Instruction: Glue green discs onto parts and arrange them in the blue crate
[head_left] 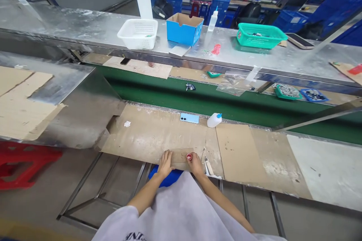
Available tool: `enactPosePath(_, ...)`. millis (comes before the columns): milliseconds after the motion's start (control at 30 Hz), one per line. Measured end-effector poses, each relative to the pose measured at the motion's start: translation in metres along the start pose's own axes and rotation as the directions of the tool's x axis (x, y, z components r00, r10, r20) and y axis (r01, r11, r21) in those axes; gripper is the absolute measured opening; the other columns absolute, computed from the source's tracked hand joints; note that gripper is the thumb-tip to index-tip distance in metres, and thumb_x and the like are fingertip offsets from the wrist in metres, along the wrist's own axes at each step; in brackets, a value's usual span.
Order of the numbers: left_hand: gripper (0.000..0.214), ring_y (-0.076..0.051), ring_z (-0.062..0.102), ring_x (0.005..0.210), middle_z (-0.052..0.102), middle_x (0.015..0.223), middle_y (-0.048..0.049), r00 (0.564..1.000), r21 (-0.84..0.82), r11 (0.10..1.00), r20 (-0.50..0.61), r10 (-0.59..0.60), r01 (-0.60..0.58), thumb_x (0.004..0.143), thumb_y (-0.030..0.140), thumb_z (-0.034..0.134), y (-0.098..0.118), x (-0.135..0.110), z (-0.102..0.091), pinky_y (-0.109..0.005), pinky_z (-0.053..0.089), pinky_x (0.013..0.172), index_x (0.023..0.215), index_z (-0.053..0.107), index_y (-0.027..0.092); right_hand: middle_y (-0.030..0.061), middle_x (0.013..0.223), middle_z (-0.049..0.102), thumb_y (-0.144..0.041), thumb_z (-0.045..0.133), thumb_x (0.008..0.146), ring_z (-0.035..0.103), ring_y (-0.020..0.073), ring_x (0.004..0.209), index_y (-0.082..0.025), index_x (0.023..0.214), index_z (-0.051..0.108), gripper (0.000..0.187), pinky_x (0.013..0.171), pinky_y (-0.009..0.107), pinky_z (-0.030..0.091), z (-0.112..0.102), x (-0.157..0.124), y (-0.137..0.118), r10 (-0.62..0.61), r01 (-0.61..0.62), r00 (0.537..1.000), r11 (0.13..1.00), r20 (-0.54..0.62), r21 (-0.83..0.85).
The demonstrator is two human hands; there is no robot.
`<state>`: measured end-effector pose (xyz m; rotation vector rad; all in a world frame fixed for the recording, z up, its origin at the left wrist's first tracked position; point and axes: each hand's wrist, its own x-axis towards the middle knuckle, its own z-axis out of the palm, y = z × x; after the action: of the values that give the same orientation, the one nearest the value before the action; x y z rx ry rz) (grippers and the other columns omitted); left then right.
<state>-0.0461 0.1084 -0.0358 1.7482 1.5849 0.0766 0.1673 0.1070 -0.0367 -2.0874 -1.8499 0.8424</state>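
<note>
My left hand (165, 163) rests on the near edge of the cardboard-covered bench (147, 128), its fingers stretched out and holding nothing. Under and beside its fingertips lies a small brown board (179, 155). At that board's right end, my right hand (195, 163) pinches a small round red piece (189, 156) with a pale mark on top; its exact kind is too small to make out. Just right of this hand lie a slim tool with a pale handle (208, 166) and a thin stick (203, 153).
A light blue phone (190, 118) and a white squeeze bottle (214, 120) lie at the bench's back edge. Beyond runs a green conveyor belt (158, 97). The metal shelf above bears a white basket (137, 41), a blue box (183, 32) and a green basket (261, 42).
</note>
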Motion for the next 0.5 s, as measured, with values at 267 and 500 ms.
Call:
enactPosePath(267,0.087,-0.037,0.004,0.155,0.013,0.168,-0.0121,0.983,0.036,0.983,0.013,-0.182,0.181,0.071,0.018,0.062,-0.030,-0.027,-0.010,-0.057,0.010,0.123,0.153,0.032,0.021,0.0205,0.118,0.068,-0.030,0.032,0.098,0.061,0.0286,0.117,-0.012,0.113,0.064,0.040,0.097,0.039,0.047,-0.029,-0.009,0.046,0.211,-0.220,0.975,0.965,-0.076,-0.141)
enactPosePath(500,0.085,-0.033,0.015,0.154,0.023,0.167,-0.0074,0.975,-0.024,0.975,-0.032,-0.222,0.221,0.066,0.009,0.054,-0.041,-0.055,-0.012,-0.053,0.013,0.125,0.149,0.043,0.021,0.0251,0.106,0.073,-0.035,0.038,0.096,0.070,0.0360,0.105,-0.011,0.101,0.072,0.042,0.087,0.045,0.051,-0.041,0.036,0.056,0.394,-0.328,0.907,0.882,0.148,-0.338)
